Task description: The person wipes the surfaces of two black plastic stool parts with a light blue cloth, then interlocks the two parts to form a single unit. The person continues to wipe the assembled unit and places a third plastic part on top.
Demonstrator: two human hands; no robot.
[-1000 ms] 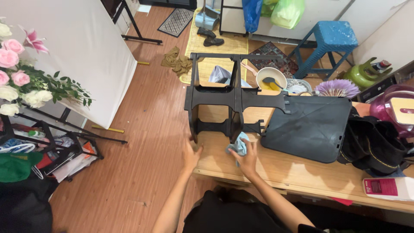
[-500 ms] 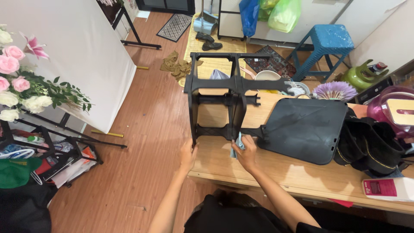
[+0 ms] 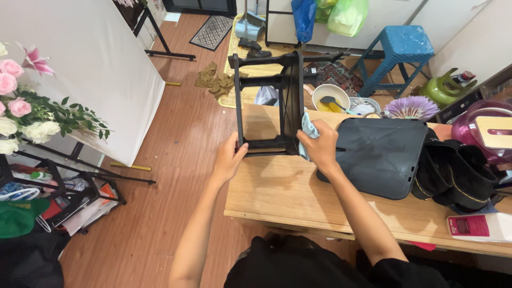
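Observation:
A black plastic frame with legs and crossbars (image 3: pixel 266 80) stands tilted on the left end of a wooden table (image 3: pixel 277 186). My left hand (image 3: pixel 229 157) grips the frame's lower left leg. My right hand (image 3: pixel 320 145) presses a light blue cloth (image 3: pixel 308 124) against the frame's right leg. A black flat panel (image 3: pixel 378 154) lies on the table just right of my right hand.
Black boots (image 3: pixel 458 176) and a pink-lidded container (image 3: pixel 488 133) sit at the table's right. A white box (image 3: pixel 480 226) lies near the front edge. On the floor behind are a bowl (image 3: pixel 330 96), blue stool (image 3: pixel 400 50), green gas cylinder (image 3: pixel 448 88). Flowers (image 3: pixel 26 106) and a white board (image 3: pixel 90 64) stand left.
The frame was turned and raised so it now shows edge-on. My left hand moved up the leg, and my right hand with the cloth rose from the table onto the frame's right leg.

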